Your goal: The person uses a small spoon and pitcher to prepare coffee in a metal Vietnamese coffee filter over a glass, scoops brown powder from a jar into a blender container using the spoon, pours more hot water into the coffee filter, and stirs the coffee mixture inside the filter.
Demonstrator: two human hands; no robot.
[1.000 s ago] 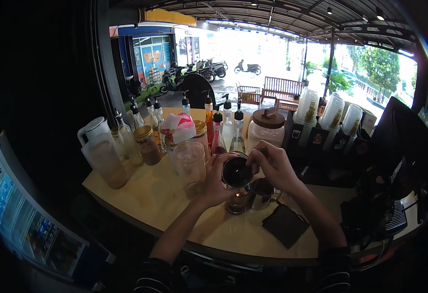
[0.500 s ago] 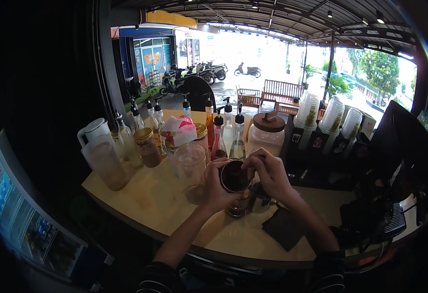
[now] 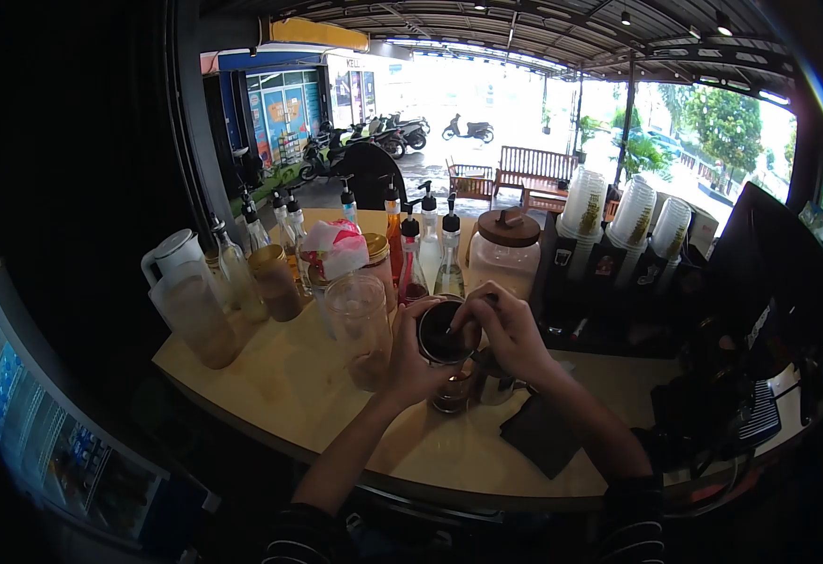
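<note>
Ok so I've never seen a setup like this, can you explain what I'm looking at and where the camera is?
There's no machine here: a person is working with two bare hands. Every picture comes from one camera worn on their head, looking forward and down, which is why the forearms reach in from the bottom.

The left hand holds a dark-looking cup tilted so its mouth faces us. The right hand has its fingers at the cup's mouth; whatever they may be gripping is too dark to make out.

On the pale counter, a small glass stands below the cup, with a dark, flat cloth-like piece nearby. Behind are pump-topped bottles and a brown-lidded jar.
</note>
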